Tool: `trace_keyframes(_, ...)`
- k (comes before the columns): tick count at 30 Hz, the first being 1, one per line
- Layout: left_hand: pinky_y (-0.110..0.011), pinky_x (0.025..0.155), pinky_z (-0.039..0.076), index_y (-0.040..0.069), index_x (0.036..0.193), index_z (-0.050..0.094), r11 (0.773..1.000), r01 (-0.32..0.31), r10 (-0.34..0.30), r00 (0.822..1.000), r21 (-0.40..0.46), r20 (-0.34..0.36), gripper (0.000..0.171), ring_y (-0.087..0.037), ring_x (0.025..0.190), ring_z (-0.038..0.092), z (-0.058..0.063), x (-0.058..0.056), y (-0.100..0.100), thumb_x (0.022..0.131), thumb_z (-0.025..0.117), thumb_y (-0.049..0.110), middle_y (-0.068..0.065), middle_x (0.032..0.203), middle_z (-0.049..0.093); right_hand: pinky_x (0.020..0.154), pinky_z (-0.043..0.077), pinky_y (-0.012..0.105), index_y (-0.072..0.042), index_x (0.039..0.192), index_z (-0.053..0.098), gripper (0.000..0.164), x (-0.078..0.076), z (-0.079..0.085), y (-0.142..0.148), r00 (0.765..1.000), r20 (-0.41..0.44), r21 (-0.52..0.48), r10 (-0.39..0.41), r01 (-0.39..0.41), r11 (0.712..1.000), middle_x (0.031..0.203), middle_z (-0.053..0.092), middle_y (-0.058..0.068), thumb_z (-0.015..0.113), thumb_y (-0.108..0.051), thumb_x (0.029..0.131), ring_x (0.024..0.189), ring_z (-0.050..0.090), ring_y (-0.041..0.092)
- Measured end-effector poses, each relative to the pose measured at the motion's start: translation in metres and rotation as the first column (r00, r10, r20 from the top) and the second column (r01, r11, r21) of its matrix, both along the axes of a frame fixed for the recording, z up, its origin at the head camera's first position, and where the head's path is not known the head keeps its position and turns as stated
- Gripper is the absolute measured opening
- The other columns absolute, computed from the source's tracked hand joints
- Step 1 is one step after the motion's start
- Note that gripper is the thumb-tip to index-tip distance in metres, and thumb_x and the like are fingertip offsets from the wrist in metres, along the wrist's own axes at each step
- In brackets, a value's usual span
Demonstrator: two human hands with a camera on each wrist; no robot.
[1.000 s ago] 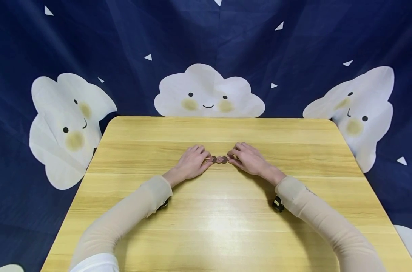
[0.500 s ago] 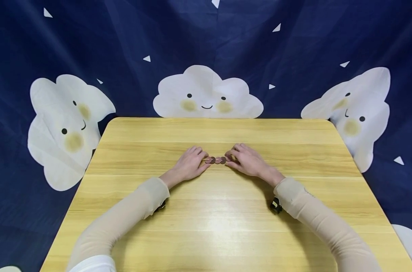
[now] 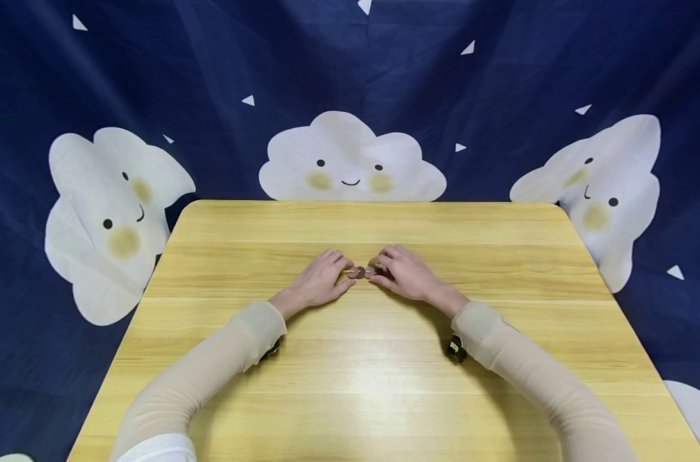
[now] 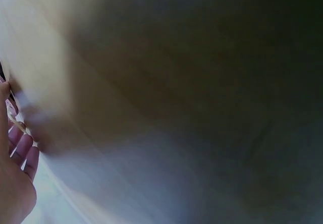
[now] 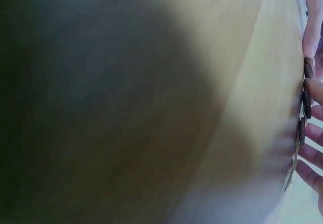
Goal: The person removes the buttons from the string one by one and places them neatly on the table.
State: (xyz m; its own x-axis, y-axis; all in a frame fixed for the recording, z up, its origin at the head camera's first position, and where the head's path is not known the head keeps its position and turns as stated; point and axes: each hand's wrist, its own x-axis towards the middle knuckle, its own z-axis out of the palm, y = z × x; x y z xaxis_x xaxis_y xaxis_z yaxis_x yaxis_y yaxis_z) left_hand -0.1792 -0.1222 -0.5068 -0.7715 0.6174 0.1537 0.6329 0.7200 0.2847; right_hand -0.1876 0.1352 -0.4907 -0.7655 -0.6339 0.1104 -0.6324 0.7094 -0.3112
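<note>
A short row of overlapping brown round discs (image 3: pixel 360 273), with a light cord showing on it, lies between my two hands near the middle of the table. My left hand (image 3: pixel 322 278) pinches its left end between thumb and fingers. At the other end, my right hand (image 3: pixel 406 273) grips the row and hides some of the discs. In the right wrist view, several dark discs (image 5: pixel 306 104) show edge-on beside fingers at the right border. The left wrist view catches only part of a hand (image 4: pixel 18 178) and a bit of cord (image 4: pixel 17 125).
The light wooden table (image 3: pixel 361 359) has rounded far corners. Behind it hangs a dark blue cloth (image 3: pixel 373 64) printed with white clouds. A black device (image 3: pixel 456 349) is strapped under the right wrist, and another (image 3: pixel 271 350) under the left.
My right hand has shifted left toward my left hand, covering more of the discs, so fewer show between the hands. The left hand stays nearly in place. The head view has shifted slightly.
</note>
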Motion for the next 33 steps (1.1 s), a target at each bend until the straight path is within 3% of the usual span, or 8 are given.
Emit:
trace_keyframes(7,-0.041,0.099,0.051,0.009,0.122,0.069,1.0,0.023,-0.023,0.999,0.018,0.027,0.036,-0.024,0.108,0.058,0.0,-0.005,-0.003,0.102,0.069,0.038,-0.007,0.117,0.066,0.1,0.055,0.044,-0.015,0.129,0.072,0.04,-0.002,-0.001,-0.009,1.0,0.004,0.007,0.016,-0.016,1.0,0.12,0.069,0.005,0.07,-0.043,0.1,0.112,0.063,0.025)
trace_keyframes(15,-0.04,0.104,0.052,0.01,0.122,0.07,0.999,0.021,-0.022,0.999,0.026,0.043,0.036,-0.024,0.112,0.059,-0.001,-0.007,-0.004,0.102,0.069,0.039,-0.006,0.117,0.066,0.094,0.054,0.041,-0.016,0.128,0.073,0.04,-0.003,-0.001,-0.014,1.0,0.0,0.012,0.019,-0.019,1.0,0.117,0.068,0.003,0.07,-0.045,0.1,0.106,0.06,0.021)
trace_keyframes(22,-0.04,0.101,0.053,0.01,0.119,0.071,0.999,0.031,-0.032,0.999,0.032,0.037,0.033,-0.023,0.109,0.06,0.0,-0.007,-0.003,0.101,0.07,0.038,-0.005,0.116,0.066,0.093,0.054,0.042,-0.014,0.129,0.072,0.038,-0.001,0.0,-0.017,1.0,0.027,0.012,0.016,-0.016,1.0,0.118,0.068,0.004,0.069,-0.041,0.102,0.104,0.059,0.022)
trace_keyframes(33,-0.04,0.098,0.052,0.011,0.116,0.073,0.998,0.042,-0.042,0.999,0.049,0.015,0.03,-0.023,0.107,0.06,-0.001,-0.007,-0.003,0.101,0.07,0.037,-0.004,0.112,0.067,0.087,0.05,0.038,-0.014,0.128,0.073,0.034,-0.004,-0.007,-0.018,0.999,-0.018,0.007,0.037,-0.037,0.999,0.112,0.067,0.003,0.07,-0.035,0.102,0.097,0.056,0.02)
